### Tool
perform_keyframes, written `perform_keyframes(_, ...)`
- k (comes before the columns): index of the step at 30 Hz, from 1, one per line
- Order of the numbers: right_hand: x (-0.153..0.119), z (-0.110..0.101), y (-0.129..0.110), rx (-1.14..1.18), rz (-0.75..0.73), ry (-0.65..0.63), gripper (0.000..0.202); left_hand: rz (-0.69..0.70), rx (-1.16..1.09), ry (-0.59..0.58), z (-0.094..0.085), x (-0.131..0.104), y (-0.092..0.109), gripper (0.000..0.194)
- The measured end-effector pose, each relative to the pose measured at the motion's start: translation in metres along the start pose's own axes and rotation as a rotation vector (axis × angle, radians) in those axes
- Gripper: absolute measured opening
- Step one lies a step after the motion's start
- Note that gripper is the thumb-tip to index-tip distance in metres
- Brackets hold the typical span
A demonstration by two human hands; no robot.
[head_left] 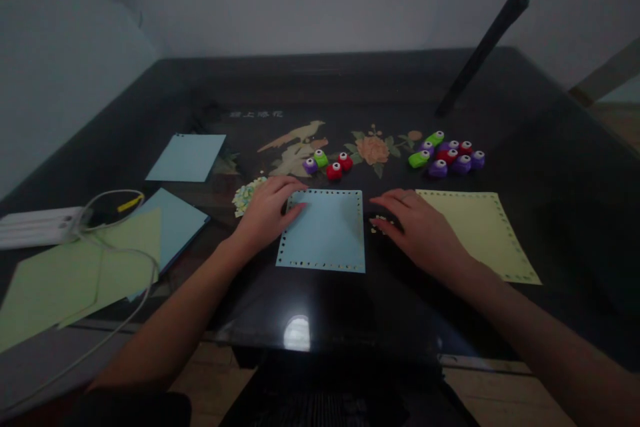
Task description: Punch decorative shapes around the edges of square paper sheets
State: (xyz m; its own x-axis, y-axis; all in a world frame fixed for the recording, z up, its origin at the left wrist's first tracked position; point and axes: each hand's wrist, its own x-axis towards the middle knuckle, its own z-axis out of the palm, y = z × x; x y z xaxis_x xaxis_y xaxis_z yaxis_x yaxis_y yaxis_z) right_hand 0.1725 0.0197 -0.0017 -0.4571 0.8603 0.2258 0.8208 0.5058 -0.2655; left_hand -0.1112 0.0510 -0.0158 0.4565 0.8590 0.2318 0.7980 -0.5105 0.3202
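Note:
A blue paper square (pixel 325 230) with small holes along its edges lies flat in front of me. My left hand (pixel 273 207) rests over its upper left corner, thumb and fingers apart, holding nothing. Just right of the sheet, my right hand (pixel 413 223) hovers low with its thumb and fingers apart around a few tiny paper bits (pixel 383 223). A yellow sheet (pixel 480 230) with punched edges lies beyond that hand, partly under the wrist. Beside my left hand is a pile of punched paper bits (pixel 245 197).
Several coloured punches with eye shapes (pixel 447 157) sit at the back right; a smaller group (pixel 327 163) stands behind the blue square. On the left are a blue sheet (pixel 187 157), overlapping yellow sheets (pixel 75 273), a white power strip (pixel 37 228) and a cable. A dark bar (pixel 485 50) rises at the back.

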Motion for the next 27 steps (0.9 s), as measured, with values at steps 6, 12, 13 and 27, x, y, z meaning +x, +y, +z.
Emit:
perform_keyframes(6,0.033,0.025,-0.003,-0.208,-0.021,-0.065,0.050,-0.045,0.128,-0.103,0.005,-0.003,-0.002,0.057)
perform_keyframes(12,0.032,0.029,-0.001,-0.228,-0.011,-0.056,0.050,-0.030,0.144,-0.104,0.007,-0.003,-0.002,0.056)
perform_keyframes(13,0.031,0.029,-0.001,-0.223,-0.012,-0.046,0.050,-0.034,0.139,-0.100,0.007,-0.003,-0.002,0.055)
perform_keyframes(27,0.032,0.032,-0.003,0.098,0.066,0.067,0.009,-0.027,0.081,-0.022,0.006,-0.003,-0.003,0.052)
